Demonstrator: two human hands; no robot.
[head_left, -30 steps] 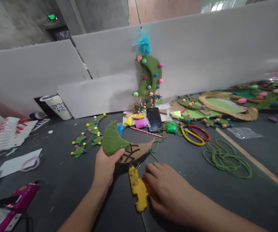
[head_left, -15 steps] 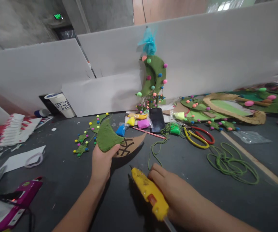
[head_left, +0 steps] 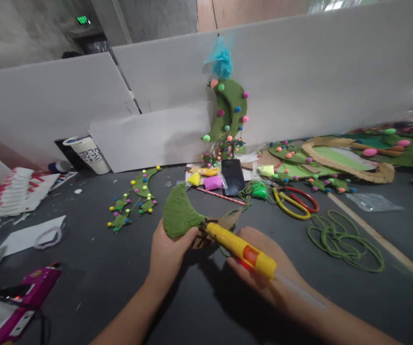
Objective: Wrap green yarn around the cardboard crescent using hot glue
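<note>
My left hand (head_left: 170,251) is closed on a cardboard crescent (head_left: 182,213), its left part wrapped in green yarn and its right part bare brown with black marks. My right hand (head_left: 264,268) grips a yellow hot glue gun (head_left: 242,247) with a clear glue stick sticking out of its back. The gun's nozzle is at the edge of the green wrapping; whether it touches cannot be made out. Behind the gun, much of the bare cardboard is hidden. Loose green yarn (head_left: 343,244) lies coiled on the table to the right.
Scissors (head_left: 292,203), a phone (head_left: 233,177) and coloured clay packets (head_left: 212,183) lie beyond my hands. A decorated green crescent (head_left: 237,108) hangs against the white board. A finished crescent with stars (head_left: 142,184), a paper cup (head_left: 93,155) and a magenta device (head_left: 23,299) are leftward.
The glue gun has moved up and swung so its nozzle meets the cardboard crescent. My left hand has shifted right with the crescent.
</note>
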